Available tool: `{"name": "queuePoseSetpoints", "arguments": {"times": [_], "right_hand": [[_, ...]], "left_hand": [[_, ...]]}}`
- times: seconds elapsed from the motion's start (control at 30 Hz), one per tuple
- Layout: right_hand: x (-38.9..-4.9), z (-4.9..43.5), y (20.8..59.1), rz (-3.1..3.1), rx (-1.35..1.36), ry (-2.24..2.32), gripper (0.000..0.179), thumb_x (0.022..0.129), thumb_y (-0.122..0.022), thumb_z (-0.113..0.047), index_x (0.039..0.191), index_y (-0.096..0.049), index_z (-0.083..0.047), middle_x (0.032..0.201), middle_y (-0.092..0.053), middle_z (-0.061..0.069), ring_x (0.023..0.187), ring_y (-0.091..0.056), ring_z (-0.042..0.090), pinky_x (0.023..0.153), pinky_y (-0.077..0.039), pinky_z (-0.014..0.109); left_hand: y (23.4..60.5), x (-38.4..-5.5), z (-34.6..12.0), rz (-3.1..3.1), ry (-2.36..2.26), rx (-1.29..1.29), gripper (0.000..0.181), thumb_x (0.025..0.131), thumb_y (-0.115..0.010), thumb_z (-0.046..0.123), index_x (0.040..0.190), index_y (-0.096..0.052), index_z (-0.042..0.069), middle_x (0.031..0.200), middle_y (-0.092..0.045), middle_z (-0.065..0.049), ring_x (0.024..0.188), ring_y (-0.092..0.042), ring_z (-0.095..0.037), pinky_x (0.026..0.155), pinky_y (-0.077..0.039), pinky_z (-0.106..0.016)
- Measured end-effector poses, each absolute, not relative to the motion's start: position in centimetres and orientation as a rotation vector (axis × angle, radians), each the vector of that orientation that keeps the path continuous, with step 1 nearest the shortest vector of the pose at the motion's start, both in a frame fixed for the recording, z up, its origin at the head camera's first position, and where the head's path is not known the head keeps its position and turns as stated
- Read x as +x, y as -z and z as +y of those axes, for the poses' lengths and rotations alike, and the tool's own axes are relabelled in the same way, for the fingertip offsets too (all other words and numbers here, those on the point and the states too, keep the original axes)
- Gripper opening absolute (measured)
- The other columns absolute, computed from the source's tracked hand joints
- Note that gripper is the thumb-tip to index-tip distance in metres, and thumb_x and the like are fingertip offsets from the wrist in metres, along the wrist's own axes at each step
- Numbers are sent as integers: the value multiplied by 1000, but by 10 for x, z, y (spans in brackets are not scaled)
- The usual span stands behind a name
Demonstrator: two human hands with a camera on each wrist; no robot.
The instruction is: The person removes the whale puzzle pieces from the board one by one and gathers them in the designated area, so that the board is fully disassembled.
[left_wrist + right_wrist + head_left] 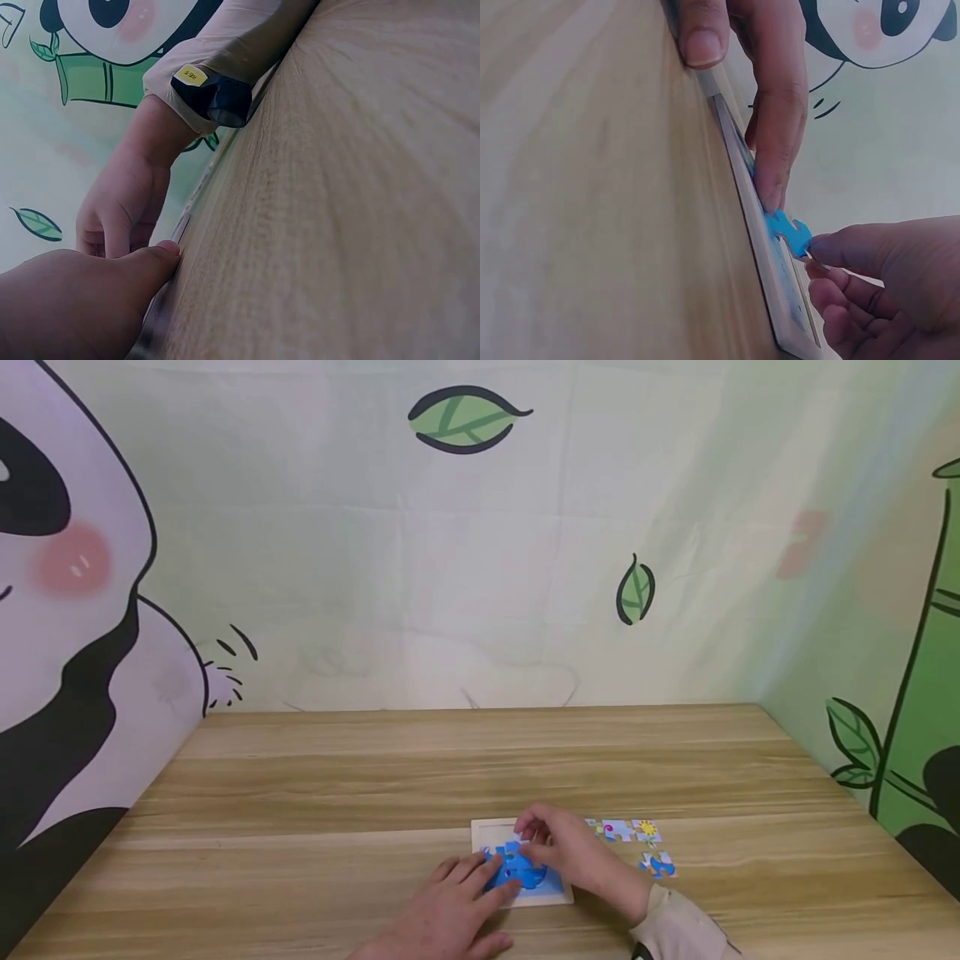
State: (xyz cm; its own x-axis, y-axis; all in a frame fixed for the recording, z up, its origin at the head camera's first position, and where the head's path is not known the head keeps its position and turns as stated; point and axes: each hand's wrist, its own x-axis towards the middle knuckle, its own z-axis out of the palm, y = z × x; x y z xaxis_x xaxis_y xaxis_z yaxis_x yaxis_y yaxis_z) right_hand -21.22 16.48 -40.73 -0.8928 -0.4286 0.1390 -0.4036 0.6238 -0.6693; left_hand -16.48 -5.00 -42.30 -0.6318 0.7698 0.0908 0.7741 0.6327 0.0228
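One blue puzzle piece (789,234) is tilting over the tray (795,339), pinched in my right grip (573,853); my left grip (452,906) is lying spread, fingers extended. I'm reckoning on levelling tabs before pressing.

a wood-grain table (337,777) meets pale walls (337,552) bearing a cartoon panda (101,468).
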Motion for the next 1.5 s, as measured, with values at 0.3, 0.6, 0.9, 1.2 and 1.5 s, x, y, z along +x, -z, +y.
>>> {"name": "queuePoseSetpoints", "arguments": {"times": [0.3, 0.6, 0.9, 1.2, 1.5], "right_hand": [[-214, 171, 402, 2745, -771, 1257, 8, 88, -66, -5, 95, -63, -4, 85, -65, 4, 77, -56, 5, 69, -51, 18], [-215, 181, 393, 2706, -710, 1279, 9, 90, -65, -8, 97, -63, -4, 87, -64, 4, 79, -56, 7, 70, -50, 18], [-212, 197, 378, 2691, -656, 1293, 9, 91, -63, -7, 99, -62, -3, 89, -63, 6, 80, -56, 12, 70, -50, 19], [-212, 216, 366, 2683, -678, 1278, 12, 91, -63, -7, 101, -61, 0, 90, -62, 8, 79, -55, 11, 67, -50, 19], [-211, 235, 363, 2704, -672, 1245, 11, 90, -63, -6, 99, -60, -1, 89, -61, 7, 77, -54, 10, 65, -50, 19]], "left_hand": [[421, -165, -50, -2828, 92, -1313, 58, 98, -32, 59, 144, -44, 27, 150, -43, -9, 138, -42, -28, 105, -42, -50], [422, -165, -51, -2774, 70, -1307, 56, 98, -33, 59, 143, -46, 27, 148, -46, -9, 136, -44, -28, 102, -44, -49], [421, -165, -50, -2823, 115, -1307, 57, 98, -33, 59, 144, -45, 27, 150, -43, -9, 137, -42, -28, 104, -42, -50], [422, -166, -50, -2842, 109, -1309, 57, 98, -31, 60, 144, -43, 28, 151, -42, -9, 137, -42, -28, 104, -42, -50], [420, -166, -49, -2889, 126, -1300, 57, 98, -32, 60, 145, -42, 30, 152, -41, -7, 138, -41, -27, 106, -40, -51]]}}
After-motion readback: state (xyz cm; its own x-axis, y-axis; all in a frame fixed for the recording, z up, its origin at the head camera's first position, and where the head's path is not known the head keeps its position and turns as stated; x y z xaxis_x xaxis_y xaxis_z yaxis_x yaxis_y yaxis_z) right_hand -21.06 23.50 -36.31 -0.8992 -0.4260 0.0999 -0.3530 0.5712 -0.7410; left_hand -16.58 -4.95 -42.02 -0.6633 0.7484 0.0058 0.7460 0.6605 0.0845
